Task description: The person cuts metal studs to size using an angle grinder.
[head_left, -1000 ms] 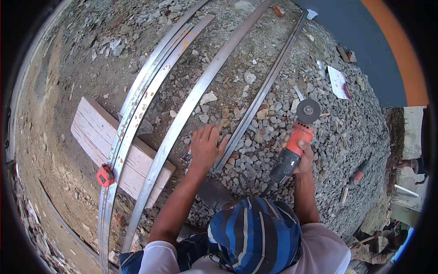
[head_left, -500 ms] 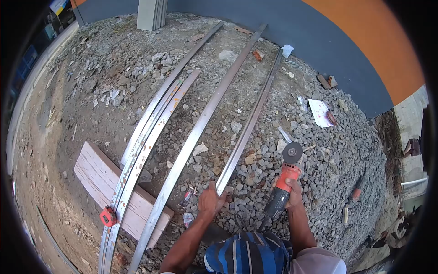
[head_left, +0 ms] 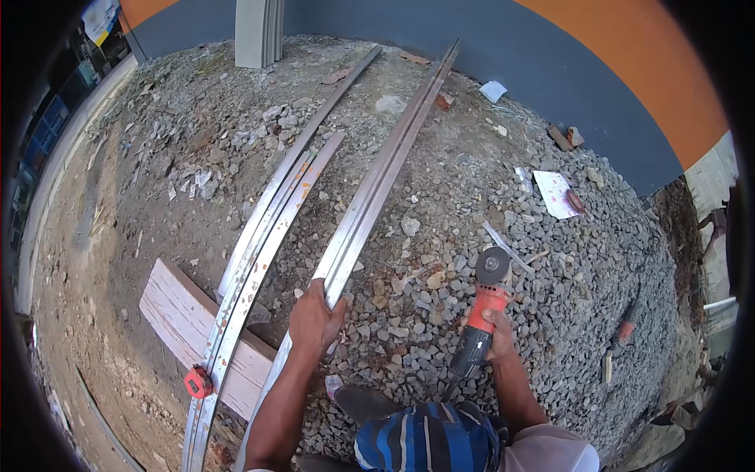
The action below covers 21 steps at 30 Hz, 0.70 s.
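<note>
My left hand (head_left: 314,316) is closed on the near end of a long metal profile (head_left: 364,226). That profile lies right beside another long metal profile (head_left: 351,211), which runs up to the wall. My right hand (head_left: 499,334) grips a red and black angle grinder (head_left: 481,318) by its body, with the cutting disc (head_left: 493,265) pointing away from me over the gravel. A cable leaves the grinder's rear end. Further left, several metal profiles (head_left: 252,275) with rust-coloured spots rest across a pale board (head_left: 185,313). A red tape measure (head_left: 198,382) sits on them.
A grey and orange wall (head_left: 550,94) stands ahead. Grey panels (head_left: 258,33) lean on it. Gravel (head_left: 582,307) covers the right side, with a paper sheet (head_left: 557,194), a short metal strip (head_left: 507,246) and another red object (head_left: 625,332) on it.
My left hand has moved left with the metal profile, which now lies against the middle one instead of apart from it. My right hand and the grinder have shifted slightly left.
</note>
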Motion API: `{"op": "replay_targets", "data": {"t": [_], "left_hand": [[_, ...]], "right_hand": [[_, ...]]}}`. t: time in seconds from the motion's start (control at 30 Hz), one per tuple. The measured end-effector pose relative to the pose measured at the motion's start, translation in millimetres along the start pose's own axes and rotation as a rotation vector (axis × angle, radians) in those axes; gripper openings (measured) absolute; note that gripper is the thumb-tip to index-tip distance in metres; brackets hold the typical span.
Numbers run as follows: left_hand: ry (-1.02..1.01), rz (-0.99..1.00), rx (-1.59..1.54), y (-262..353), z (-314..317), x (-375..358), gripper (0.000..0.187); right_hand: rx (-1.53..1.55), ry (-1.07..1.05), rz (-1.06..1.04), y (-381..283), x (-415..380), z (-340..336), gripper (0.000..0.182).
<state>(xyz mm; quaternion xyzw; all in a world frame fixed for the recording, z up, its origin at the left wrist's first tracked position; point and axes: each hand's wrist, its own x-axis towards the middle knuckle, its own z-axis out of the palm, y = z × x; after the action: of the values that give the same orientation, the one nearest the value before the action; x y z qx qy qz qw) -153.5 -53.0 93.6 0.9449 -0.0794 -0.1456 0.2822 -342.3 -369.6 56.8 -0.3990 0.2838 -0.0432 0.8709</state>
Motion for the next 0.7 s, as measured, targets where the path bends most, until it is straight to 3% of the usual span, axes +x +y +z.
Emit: {"op": "replay_targets", "data": {"t": [0.4, 0.7], "left_hand": [[-0.023, 0.019, -0.007, -13, -1, 54, 0.046], [0.092, 0.113, -0.032, -13, 7, 74, 0.047]], "right_hand": [[0.041, 0.061, -0.013, 6, -1, -2, 0.039], [-0.009, 0.054, 0.012, 10, 0, -3, 0.04]]}}
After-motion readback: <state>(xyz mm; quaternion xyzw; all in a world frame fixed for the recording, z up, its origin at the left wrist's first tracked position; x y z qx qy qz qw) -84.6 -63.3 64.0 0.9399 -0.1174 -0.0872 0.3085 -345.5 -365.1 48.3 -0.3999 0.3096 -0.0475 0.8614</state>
